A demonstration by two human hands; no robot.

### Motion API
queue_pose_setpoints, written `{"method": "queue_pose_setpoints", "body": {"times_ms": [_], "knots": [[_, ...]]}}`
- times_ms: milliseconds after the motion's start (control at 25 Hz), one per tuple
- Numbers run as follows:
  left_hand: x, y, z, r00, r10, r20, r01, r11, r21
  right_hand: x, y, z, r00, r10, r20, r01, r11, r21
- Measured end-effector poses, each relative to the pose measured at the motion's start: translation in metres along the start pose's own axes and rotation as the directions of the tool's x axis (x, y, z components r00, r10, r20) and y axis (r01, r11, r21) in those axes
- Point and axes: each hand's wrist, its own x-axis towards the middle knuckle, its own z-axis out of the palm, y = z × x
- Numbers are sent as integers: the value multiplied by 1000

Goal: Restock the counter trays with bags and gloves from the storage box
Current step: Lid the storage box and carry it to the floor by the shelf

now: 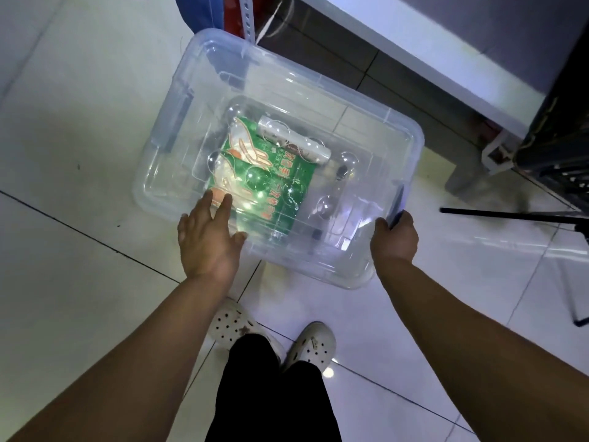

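A clear plastic storage box (pixel 376 122) with its lid on stands on the tiled floor. Through the lid I see a green glove packet (pixel 274 183) and a white roll of bags (pixel 296 145) beside it. My left hand (pixel 207 237) lies flat on the lid near the front left edge, fingers straight. At the box's right front corner my right hand (pixel 393 239) curls its fingers round the dark blue latch (pixel 398 208).
A grey counter base (pixel 414 43) runs behind the box at the upper right. A dark stand with a black bar (pixel 510 215) is at the right. My white perforated clogs (pixel 312 346) and black trousers are just in front of the box.
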Motion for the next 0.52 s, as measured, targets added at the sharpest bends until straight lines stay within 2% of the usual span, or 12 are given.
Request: {"method": "queue_pose_setpoints", "body": {"times_ms": [160, 200, 240, 280, 360, 440, 520], "knots": [[-2, 2, -7, 1000, 29, 5, -30, 999, 43, -2, -5, 0, 999, 38, -11, -38, 999, -16], [3, 1, -14, 999, 32, -22, -31, 999, 28, -4, -8, -1, 1000, -3, -13, 3, 999, -50], [12, -2, -22, 997, 23, -74, -22, 1000, 7, -7, -13, 1, 993, -112, -24, 109, 987, -120], [25, -7, -32, 992, -4, -130, 2, 1000, -13, -12, -21, 5, 962, -271, -23, 261, 944, -200], [66, -22, -51, 975, -123, -183, 116, 992, -51, -24, -47, 24, 818, -571, 70, 564, 772, -293], [114, -38, -65, 957, -268, -108, 257, 961, -105, -33, -75, 53, 699, -660, 274, 715, 633, -298], [150, -48, -70, 930, -366, 30, 365, 914, -176, -34, -89, 75, 649, -644, 405, 761, 547, -349]]}}
